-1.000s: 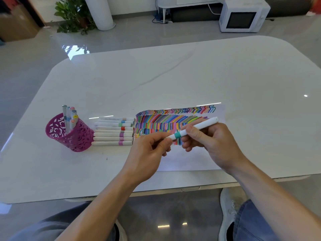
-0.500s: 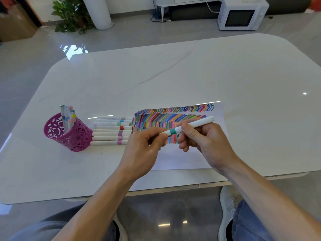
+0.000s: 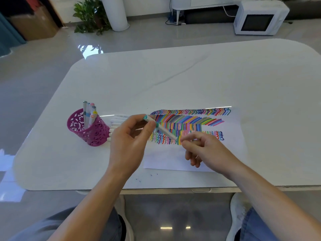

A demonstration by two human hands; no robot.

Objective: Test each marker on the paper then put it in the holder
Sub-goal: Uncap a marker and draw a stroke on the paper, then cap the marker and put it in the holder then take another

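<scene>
My left hand point(image 3: 128, 138) pinches a white marker point(image 3: 165, 131) near its teal-capped end, which points up and left over the paper's point(image 3: 238, 141) left part. The marker's other end slants down toward my right hand point(image 3: 206, 150), which hovers over the paper with fingers loosely curled and nothing visibly in them. Rows of coloured test strokes cover the upper part of the paper. The pink cut-out holder point(image 3: 81, 131) stands left of my left hand with several markers upright in it. A row of white markers point(image 3: 116, 121) lies between holder and paper, mostly hidden by my left hand.
The white table point(image 3: 191, 80) stretches far behind the paper; its front edge is close below my wrists. On the floor beyond stand a microwave point(image 3: 258, 19), a potted plant point(image 3: 90, 16) and a white column point(image 3: 115, 13).
The marker passed from my right hand into my left, and its teal end swung up and left. My right hand let go and drew back to the right.
</scene>
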